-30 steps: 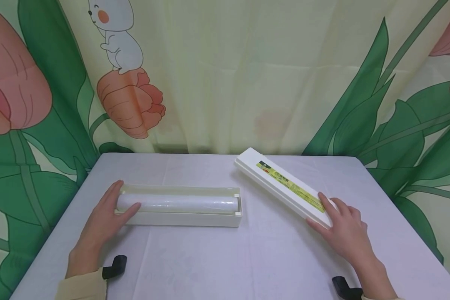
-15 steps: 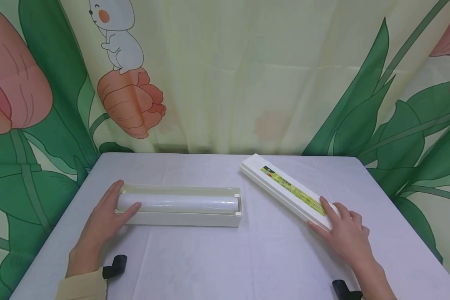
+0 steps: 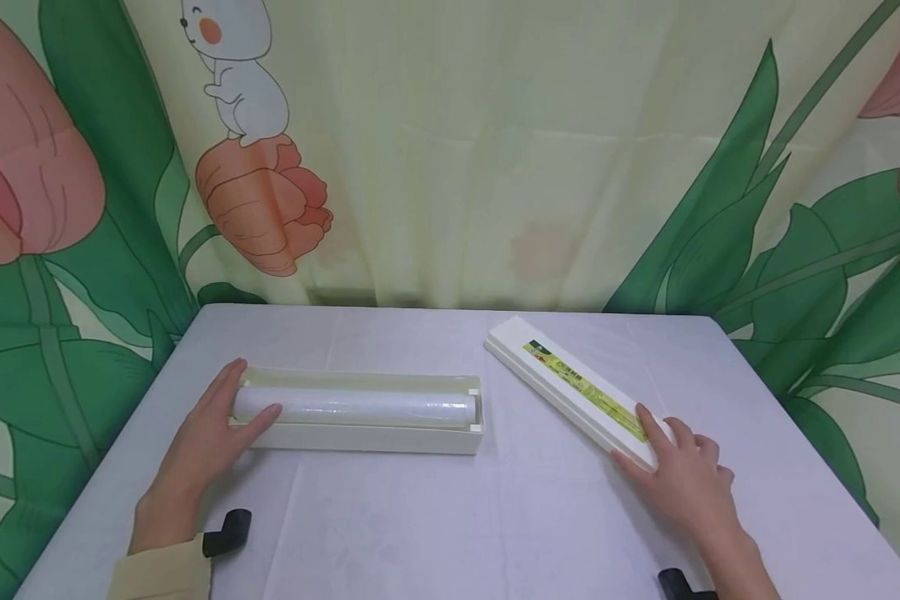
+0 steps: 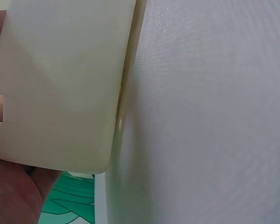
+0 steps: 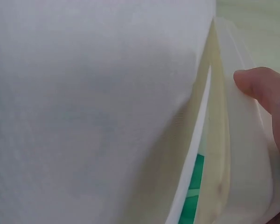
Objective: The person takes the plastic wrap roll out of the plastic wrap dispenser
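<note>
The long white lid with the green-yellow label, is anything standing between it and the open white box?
Nothing visible stands between the lid and the open box; only white cloth shows in the gap.

A cream curtain (image 3: 450, 167) hangs behind the table (image 3: 390, 533), printed with pink tulips (image 3: 33, 158), green leaves (image 3: 708, 208) and, at the left, a white animal (image 3: 251, 100) sitting on an orange bloom (image 3: 255, 200). A pale, lightly creased cloth (image 3: 562, 533) covers the table. The light is soft.
</note>
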Demonstrator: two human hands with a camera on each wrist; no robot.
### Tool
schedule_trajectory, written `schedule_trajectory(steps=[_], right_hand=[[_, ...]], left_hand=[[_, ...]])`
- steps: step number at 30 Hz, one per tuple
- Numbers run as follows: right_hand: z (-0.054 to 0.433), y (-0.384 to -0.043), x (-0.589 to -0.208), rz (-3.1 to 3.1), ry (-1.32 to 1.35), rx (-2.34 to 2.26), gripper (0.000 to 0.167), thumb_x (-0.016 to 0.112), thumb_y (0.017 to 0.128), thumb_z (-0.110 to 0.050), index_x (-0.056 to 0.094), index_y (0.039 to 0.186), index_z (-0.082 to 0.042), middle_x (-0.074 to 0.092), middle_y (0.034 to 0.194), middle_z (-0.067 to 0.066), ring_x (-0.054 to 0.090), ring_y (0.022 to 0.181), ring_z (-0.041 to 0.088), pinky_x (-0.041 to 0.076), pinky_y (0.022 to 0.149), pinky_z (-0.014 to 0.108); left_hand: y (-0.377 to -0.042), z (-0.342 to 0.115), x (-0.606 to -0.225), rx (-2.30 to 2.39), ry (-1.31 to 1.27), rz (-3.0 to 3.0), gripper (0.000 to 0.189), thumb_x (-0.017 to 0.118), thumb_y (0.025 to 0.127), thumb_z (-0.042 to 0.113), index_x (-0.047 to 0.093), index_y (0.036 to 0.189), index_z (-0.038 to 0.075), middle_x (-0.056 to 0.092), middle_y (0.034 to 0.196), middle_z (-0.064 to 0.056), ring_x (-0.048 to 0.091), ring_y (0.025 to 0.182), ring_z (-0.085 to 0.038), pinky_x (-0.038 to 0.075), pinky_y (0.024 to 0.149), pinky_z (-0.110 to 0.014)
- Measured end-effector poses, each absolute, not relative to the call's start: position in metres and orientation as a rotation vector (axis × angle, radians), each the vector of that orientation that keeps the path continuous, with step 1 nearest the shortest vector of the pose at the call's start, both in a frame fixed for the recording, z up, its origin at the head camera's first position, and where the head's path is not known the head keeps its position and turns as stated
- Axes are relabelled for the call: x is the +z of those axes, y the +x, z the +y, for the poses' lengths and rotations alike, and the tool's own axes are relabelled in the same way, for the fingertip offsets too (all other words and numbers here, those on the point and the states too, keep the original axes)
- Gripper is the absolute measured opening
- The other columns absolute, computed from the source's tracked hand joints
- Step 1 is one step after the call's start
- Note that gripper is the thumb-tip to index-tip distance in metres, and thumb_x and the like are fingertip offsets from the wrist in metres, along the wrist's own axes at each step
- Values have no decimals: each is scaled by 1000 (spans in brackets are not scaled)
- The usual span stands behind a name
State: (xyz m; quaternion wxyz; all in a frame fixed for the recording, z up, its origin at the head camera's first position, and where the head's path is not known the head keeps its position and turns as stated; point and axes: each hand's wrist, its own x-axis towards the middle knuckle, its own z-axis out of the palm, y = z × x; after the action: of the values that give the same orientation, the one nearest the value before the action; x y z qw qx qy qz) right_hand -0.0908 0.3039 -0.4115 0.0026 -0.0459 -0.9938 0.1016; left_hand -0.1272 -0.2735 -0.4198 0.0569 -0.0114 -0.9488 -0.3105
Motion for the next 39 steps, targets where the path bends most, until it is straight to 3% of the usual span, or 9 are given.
schedule_trajectory(steps=[13,20,24,28,32,39], right_hand=[[302,-91,-414,-3245,-273,340,105,60,86,-73,26,158,-5,35,133,41,41,108,63,45,69,73],[302,-90,-409,-3241,-254,302,113,55,84,-80,18,159,-5,33,134,41,40,108,63,45,69,73],[296,-93,-402,-3104,-137,235,107,55,86,-78,21,161,-10,34,140,38,38,115,63,41,74,78],[286,-98,-397,-2967,-40,205,99,63,87,-70,26,161,-15,34,145,34,36,120,61,37,81,79],[279,-102,-392,-2885,36,208,93,70,86,-60,32,159,-15,35,146,31,37,122,59,38,81,78],[265,-108,-382,-2852,96,239,91,71,87,-56,33,159,-17,33,150,30,36,126,57,38,84,77]], left_hand=[[-127,-273,-418,-950,-54,-2864,97,60,97,55,12,160,0,15,163,-27,18,147,-48,22,111,-71],[-127,-273,-418,-950,-53,-2863,97,61,97,55,13,160,-1,15,163,-27,18,147,-48,22,110,-71],[-127,-273,-418,-947,-45,-2869,98,60,97,56,12,160,0,15,164,-26,18,147,-48,22,110,-71],[-127,-273,-418,-956,-23,-2883,99,60,96,57,10,161,1,13,164,-26,17,147,-48,22,110,-72],[-127,-273,-419,-967,-3,-2895,100,60,96,58,9,162,3,12,165,-25,16,148,-48,22,109,-72],[-127,-272,-418,-963,-8,-2887,99,60,96,58,9,162,4,13,165,-24,17,148,-48,22,109,-72]])
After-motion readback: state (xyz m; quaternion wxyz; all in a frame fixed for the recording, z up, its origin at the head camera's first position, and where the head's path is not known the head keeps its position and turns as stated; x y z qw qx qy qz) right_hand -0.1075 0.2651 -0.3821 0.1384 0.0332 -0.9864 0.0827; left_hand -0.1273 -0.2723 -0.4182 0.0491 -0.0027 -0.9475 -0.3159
